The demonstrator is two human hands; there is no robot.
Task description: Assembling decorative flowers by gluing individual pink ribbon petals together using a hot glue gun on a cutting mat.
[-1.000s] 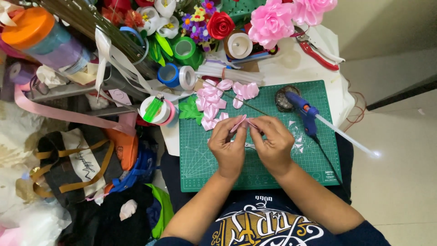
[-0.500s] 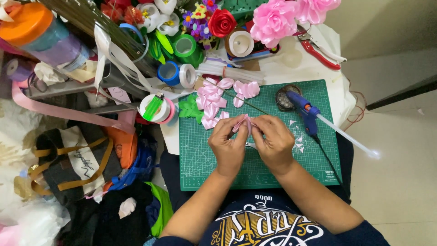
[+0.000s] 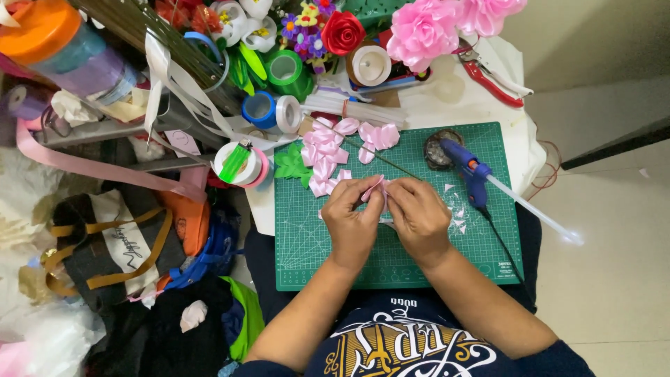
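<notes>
Left hand (image 3: 352,220) and right hand (image 3: 419,216) pinch one pink ribbon petal (image 3: 373,187) between fingertips above the green cutting mat (image 3: 307,244). Finished petals (image 3: 331,150) lie heaped at the mat's far edge; assembly appears not yet begun. Glue gun (image 3: 469,171) rests unused nearby.

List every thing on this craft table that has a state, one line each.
left hand: pinching the pink ribbon petal
right hand: pinching the same petal
pink ribbon petal: folded, held between both hands
loose pink petals: piled on the mat
cutting mat: flat
glue gun: lying down, stick loaded
pruning shears: shut, lying on the table
</notes>
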